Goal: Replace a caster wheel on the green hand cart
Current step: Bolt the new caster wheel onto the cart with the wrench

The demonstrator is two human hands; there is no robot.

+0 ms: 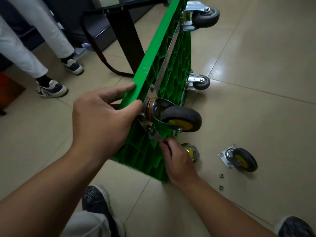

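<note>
Gripping the top edge of the green hand cart (164,53), tipped on its side mid-frame, the left hand (100,120) sits beside a mounted caster (181,119). The right hand (177,161) bunches its fingertips at the mounting plate (151,133); whether it grasps anything, I cannot tell. A loose caster (239,159) lies lower right.

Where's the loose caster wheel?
Head view, lower right: the loose caster wheel lies on the floor, right of the green cart and right hand, above two washers.
</note>
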